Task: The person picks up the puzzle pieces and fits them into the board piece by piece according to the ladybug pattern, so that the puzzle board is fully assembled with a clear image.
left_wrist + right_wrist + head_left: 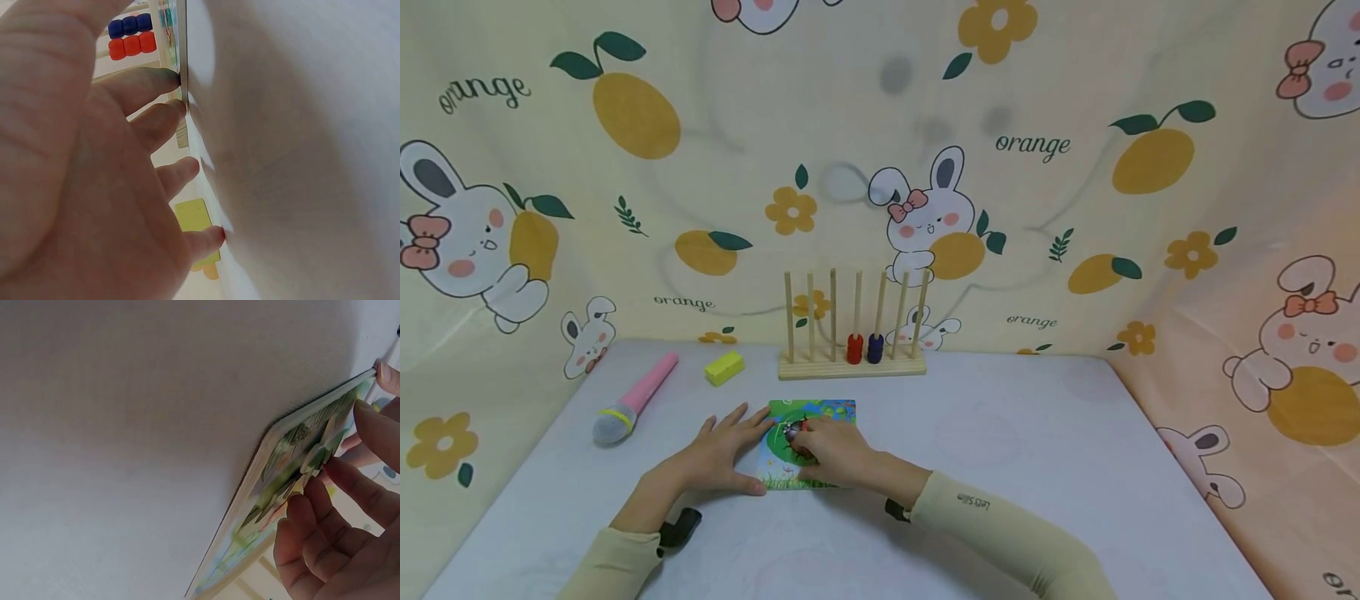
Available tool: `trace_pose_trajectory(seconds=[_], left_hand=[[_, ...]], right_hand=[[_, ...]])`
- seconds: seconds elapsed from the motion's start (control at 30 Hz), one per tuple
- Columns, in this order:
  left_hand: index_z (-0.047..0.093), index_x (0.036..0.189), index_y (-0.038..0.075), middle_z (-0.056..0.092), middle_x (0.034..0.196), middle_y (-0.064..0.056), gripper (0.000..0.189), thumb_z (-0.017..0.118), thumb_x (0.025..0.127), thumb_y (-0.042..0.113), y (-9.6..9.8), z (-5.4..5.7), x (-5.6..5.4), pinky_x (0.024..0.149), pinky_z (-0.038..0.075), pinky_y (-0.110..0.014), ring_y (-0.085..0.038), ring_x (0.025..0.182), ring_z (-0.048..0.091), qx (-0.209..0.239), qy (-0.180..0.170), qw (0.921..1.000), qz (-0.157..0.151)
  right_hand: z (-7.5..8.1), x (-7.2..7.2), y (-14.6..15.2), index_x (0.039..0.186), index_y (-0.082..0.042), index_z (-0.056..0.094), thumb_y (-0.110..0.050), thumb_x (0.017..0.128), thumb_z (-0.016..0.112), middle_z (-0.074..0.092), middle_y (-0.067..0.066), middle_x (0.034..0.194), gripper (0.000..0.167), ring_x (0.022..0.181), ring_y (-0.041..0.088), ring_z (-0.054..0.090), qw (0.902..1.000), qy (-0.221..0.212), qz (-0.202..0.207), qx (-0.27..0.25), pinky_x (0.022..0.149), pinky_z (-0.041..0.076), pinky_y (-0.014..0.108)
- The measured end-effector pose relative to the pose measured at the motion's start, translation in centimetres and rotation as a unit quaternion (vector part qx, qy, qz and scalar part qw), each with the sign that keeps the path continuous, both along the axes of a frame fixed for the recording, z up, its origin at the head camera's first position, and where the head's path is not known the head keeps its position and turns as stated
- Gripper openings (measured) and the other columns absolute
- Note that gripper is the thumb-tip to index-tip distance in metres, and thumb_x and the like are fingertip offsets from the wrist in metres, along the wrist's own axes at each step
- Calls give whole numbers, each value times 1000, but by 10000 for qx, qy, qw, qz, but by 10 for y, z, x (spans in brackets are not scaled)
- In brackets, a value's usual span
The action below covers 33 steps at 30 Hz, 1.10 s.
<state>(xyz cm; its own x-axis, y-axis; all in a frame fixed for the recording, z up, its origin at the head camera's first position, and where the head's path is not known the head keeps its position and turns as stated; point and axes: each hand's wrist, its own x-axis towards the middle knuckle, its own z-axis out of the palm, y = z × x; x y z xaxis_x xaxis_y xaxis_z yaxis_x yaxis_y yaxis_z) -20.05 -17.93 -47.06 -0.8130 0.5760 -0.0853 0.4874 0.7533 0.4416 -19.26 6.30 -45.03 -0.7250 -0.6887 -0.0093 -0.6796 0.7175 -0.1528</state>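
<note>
A small ladybug puzzle board (781, 473), green and blue with grass along its near edge, lies flat on the table. My left hand (718, 454) is spread at its left side, fingertips and thumb touching the edge; the left wrist view shows the board edge-on beside those fingers. Over the middle of the board, my right hand (838, 457) has its fingers bent down at the ladybug picture (793, 429), covering part of it. In the right wrist view the fingertips pinch a small green puzzle piece (314, 459) that seems tilted from the board; its outline is partly hidden.
Behind the board stands a wooden peg rack (850, 368) with red beads (854, 349) and dark blue beads (876, 349) on neighbouring pegs. To the left lie a yellow block (724, 368) and a pink toy microphone (638, 396). A patterned cloth (850, 108) surrounds the white table (1000, 450).
</note>
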Motion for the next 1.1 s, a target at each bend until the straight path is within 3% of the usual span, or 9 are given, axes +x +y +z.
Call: trace_pose_trajectory(seconds=[0.27, 1.1], left_hand=[[42, 151, 5, 27, 162, -15, 104, 81, 72, 60, 1, 1, 0, 103, 9, -81, -51, 146, 13, 39, -3, 10000, 15], [42, 151, 5, 28, 162, -15, 104, 81, 71, 60, 0, 0, 0, 103, 10, -82, -51, 146, 14, 44, 31, 10000, 0]], right_hand=[[1, -1, 0, 107, -18, 73, -38, 83, 82, 54, -9, 91, 33, 82, 5, 48, 9997, -192, -46, -128, 62, 38, 18], [-1, 2, 0, 102, -17, 73, -34, 83, 83, 52, -10, 89, 27, 79, 3, 45, 9997, -120, 5, -215, 63, 36, 17]])
